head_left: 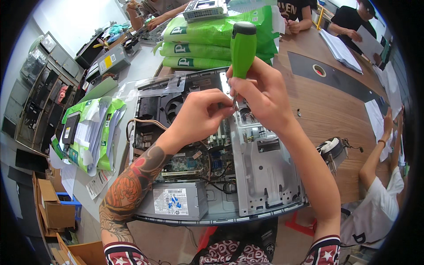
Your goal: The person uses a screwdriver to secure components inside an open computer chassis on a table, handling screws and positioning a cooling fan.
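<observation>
My right hand [267, 95] is closed round a green screwdriver [243, 51] with a dark cap, held upright with its shaft pointing down. At the shaft's lower end, my left hand [198, 114] pinches with thumb and fingertips; what lies between them is too small and hidden to make out. Both hands are above an opened desktop computer case [260, 176], by the metal bracket along its middle. Inside the case are a green circuit board [187, 162], a black fan [174, 108] partly behind my left hand, and a silver power supply [176, 201] at the near left.
Behind the case are stacked green paper packs [198, 48] with a metal drive [205, 9] on top. At left lies an opened paper pack [95, 132]. A tape roll [319, 70] and a dark, round-edged part [332, 150] sit at right. Other people work round the table.
</observation>
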The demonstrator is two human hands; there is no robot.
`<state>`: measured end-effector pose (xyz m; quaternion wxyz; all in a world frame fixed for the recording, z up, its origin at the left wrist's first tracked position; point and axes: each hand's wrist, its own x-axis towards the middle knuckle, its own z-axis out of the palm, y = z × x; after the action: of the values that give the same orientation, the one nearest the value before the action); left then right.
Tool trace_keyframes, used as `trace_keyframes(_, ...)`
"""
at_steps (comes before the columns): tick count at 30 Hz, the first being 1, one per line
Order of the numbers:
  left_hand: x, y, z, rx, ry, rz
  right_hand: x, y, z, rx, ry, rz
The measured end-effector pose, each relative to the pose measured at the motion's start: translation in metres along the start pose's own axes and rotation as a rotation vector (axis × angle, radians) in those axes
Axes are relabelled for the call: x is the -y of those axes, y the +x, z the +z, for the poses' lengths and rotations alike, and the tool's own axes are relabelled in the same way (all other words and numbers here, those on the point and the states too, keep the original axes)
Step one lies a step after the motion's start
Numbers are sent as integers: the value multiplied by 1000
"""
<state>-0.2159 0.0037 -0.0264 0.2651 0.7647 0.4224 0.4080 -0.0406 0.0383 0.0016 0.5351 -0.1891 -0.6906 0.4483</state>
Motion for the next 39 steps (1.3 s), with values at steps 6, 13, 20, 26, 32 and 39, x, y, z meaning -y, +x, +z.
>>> trace_keyframes(6,3,1,-1,0,-12,-3,2,0,0,-16,-15,-12)
trace_keyframes(13,-7,0,-2,6,-1,-60,1,0,0,-17,-10,-13)
trace_keyframes(20,-7,1,0,-14,27,20,0,1,0,-1,-20,-4)
trace_keyframes(26,-13,0,0,-9,117,58,-3,1,1,6,-48,-35)
trace_keyframes(32,-18,3,-10,54,208,71,-8,1,4,49,-137,49)
trace_keyframes(39,-75,59,-56,149,-392,143,-10,0,4,64,-159,71)
